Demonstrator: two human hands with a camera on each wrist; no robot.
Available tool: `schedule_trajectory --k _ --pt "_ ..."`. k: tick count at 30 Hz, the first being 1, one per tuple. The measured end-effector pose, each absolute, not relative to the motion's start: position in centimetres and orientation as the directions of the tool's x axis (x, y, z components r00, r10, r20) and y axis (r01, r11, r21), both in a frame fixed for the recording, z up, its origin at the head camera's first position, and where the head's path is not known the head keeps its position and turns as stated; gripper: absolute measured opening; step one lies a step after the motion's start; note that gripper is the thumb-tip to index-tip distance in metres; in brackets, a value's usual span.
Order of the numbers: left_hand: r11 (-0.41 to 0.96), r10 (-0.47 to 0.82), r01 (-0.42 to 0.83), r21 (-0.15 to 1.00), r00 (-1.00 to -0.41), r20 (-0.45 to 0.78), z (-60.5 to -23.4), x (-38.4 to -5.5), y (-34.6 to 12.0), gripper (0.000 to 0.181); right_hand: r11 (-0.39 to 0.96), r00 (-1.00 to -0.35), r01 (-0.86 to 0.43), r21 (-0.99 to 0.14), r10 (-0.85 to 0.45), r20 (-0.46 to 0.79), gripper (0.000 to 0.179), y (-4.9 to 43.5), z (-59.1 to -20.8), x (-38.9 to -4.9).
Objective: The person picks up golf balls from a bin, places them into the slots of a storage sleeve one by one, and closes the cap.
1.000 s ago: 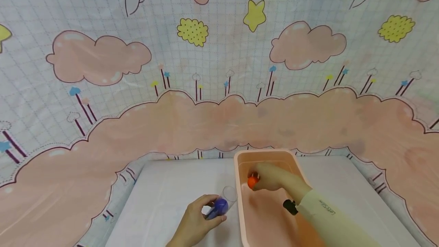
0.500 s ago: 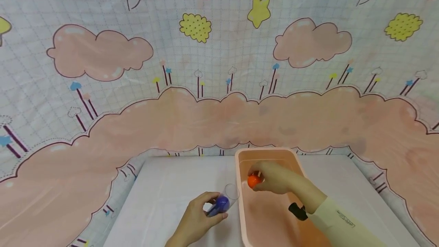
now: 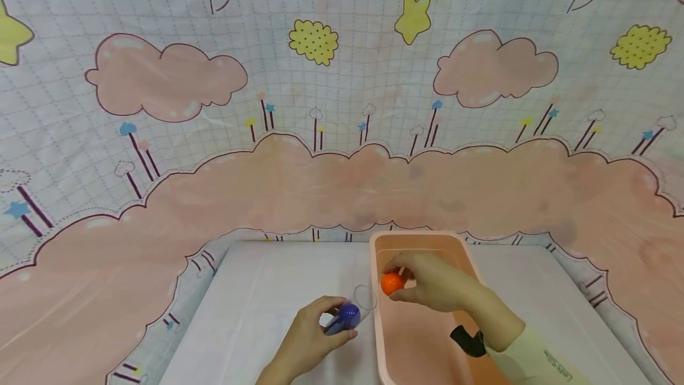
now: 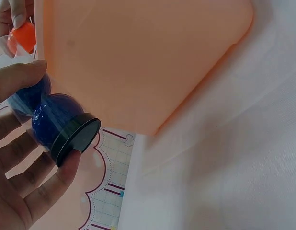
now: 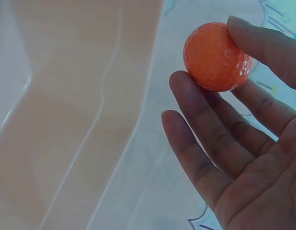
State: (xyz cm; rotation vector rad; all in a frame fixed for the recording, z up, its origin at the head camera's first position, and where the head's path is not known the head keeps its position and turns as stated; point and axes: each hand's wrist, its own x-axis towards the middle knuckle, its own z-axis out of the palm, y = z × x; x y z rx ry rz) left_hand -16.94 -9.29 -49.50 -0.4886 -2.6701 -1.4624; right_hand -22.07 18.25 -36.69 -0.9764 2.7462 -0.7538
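Observation:
My left hand (image 3: 309, 337) grips a clear tube (image 3: 366, 297) tilted toward the bin. Inside the tube sit two dark blue golf balls (image 4: 57, 115), one behind the other, above a black end cap (image 4: 76, 139). The tube's round mouth comes right up to the bin's left rim in the head view. Over the bin, my right hand (image 3: 427, 281) pinches an orange golf ball (image 5: 217, 56) between thumb and fingertips. The ball (image 3: 392, 283) is a short way to the right of the tube's mouth and slightly higher in that view.
An orange plastic bin (image 3: 377, 337) stands on the white table (image 3: 267, 278); its near end runs out of view. Behind the table hangs a cloth (image 3: 331, 189) printed with clouds and stars. A black band (image 3: 468, 341) shows by the right sleeve.
My right hand has brought the orange golf ball a little left, closer to the tube's mouth. The tube has edged slightly rightward to the bin's rim. The head view has shifted a bit.

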Motion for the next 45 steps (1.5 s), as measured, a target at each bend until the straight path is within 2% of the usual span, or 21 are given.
schedule_trajectory --k 10,27,45 --pt "0.516 0.258 0.289 0.806 -0.95 0.176 -49.1 -17.0 -9.1 0.054 0.624 -0.759 -0.598 -0.504 -0.642 0.106 0.035 17.9 -36.1 -21.0" --pt "0.499 0.294 0.297 0.814 -0.942 0.164 -48.7 -17.2 -8.5 0.053 0.566 -0.735 -0.612 -0.553 -0.666 0.131 0.036 16.8 -36.9 -20.4" --pt "0.49 0.282 0.288 0.823 -0.945 0.163 -49.0 -17.1 -8.4 0.054 0.59 -0.749 -0.578 -0.564 -0.658 0.079 0.037 16.2 -37.4 -20.4"
